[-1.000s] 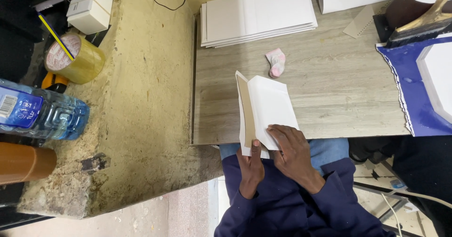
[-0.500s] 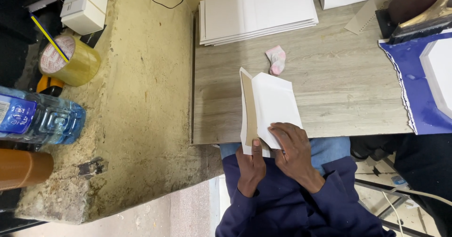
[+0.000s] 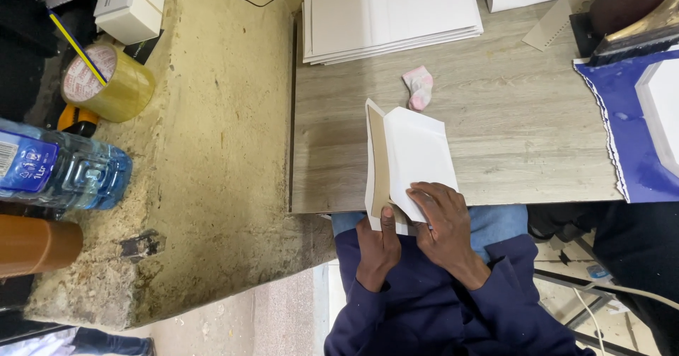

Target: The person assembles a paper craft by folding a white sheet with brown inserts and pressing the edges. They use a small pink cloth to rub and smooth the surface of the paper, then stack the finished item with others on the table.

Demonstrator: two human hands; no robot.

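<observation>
A flat white cardboard blank [image 3: 414, 154] lies at the near edge of a grey wood-grain table [image 3: 495, 115], its left flap folded up so the brown inner side shows. My left hand [image 3: 378, 246] pinches the near end of that flap, thumb pointing up along it. My right hand [image 3: 442, 218] presses flat on the blank's near right corner. Both sleeves are dark blue.
A stack of flat white blanks [image 3: 389, 16] lies at the table's far side, a small pink cloth [image 3: 419, 87] before it. Blue sheet [image 3: 622, 130] at right. On the rough ledge at left: tape roll [image 3: 106, 80], water bottle [image 3: 60, 172], white box [image 3: 131, 6], brown cylinder [image 3: 35, 243].
The blank's left flap has been folded a little further up and my hands have shifted slightly along its near end. Nothing else has moved.
</observation>
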